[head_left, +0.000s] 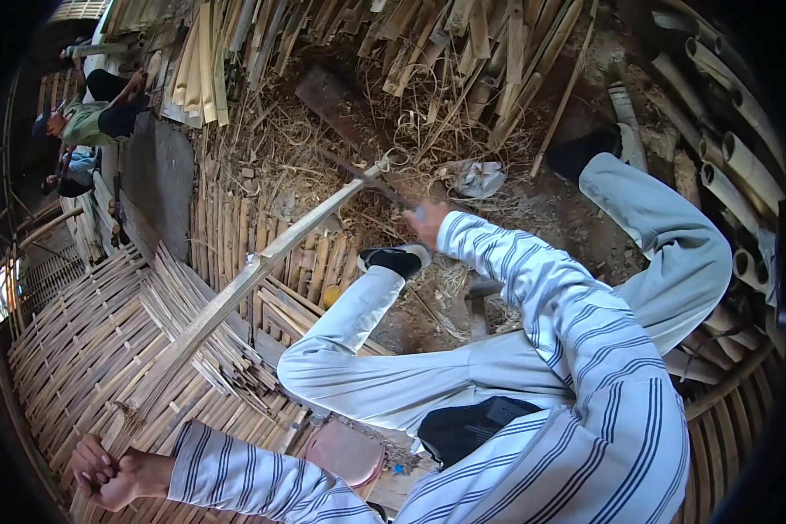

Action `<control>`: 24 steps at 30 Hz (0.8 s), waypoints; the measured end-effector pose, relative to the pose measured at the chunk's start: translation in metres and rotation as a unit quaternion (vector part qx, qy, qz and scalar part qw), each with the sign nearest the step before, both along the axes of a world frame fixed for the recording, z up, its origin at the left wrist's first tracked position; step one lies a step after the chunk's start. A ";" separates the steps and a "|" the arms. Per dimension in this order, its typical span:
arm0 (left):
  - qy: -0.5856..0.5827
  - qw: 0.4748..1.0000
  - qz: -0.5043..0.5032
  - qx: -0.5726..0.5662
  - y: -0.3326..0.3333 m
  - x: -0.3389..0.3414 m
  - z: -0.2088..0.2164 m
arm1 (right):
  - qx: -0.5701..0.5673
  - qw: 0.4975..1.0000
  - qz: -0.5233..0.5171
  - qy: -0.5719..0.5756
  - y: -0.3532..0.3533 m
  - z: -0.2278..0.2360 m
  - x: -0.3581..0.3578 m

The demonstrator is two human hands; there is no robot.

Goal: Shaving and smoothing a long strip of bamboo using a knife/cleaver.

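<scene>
My left hand (113, 473), at the lower left, is closed around the near part of a long split-bamboo strip (262, 266). The strip slants up and away to the right, its far end reaching the middle of the view. In my right hand (426, 224) is a knife (358, 171) with a long dark blade, its handle mostly hidden by the fingers. The blade crosses the strip close to its far end, where a thin curled shaving (396, 157) stands up.
Shavings (279, 166) litter the ground between my legs, with a crumpled clear plastic bag (480, 179) among them. Split bamboo (515, 44) lies at the back, bamboo tubes (734, 175) at right. Woven bamboo (79, 323) spreads left. Two people (92, 122) sit at far left.
</scene>
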State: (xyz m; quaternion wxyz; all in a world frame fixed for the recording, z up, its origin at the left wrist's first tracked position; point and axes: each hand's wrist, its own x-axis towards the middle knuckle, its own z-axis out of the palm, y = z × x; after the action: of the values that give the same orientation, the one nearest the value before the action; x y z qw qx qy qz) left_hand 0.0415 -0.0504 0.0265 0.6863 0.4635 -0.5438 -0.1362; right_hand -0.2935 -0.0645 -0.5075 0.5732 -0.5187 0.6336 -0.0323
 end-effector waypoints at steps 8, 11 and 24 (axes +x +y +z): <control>0.034 0.999 -0.015 -0.038 -0.015 -0.048 -0.015 | 0.030 0.999 0.016 0.034 0.007 -0.014 -0.010; 0.083 0.991 -0.104 -0.007 -0.015 -0.016 -0.004 | -0.003 1.000 0.011 -0.003 0.018 0.004 -0.011; 0.050 0.991 0.102 -0.065 -0.037 -0.080 -0.016 | -0.089 0.994 -0.039 -0.053 0.027 0.002 -0.003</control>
State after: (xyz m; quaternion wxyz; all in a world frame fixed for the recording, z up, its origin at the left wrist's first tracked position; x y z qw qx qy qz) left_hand -0.0385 -0.0870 0.0108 0.7515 0.4637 -0.4664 -0.0527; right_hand -0.2968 -0.0378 -0.5055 0.5558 -0.5403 0.6164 -0.1382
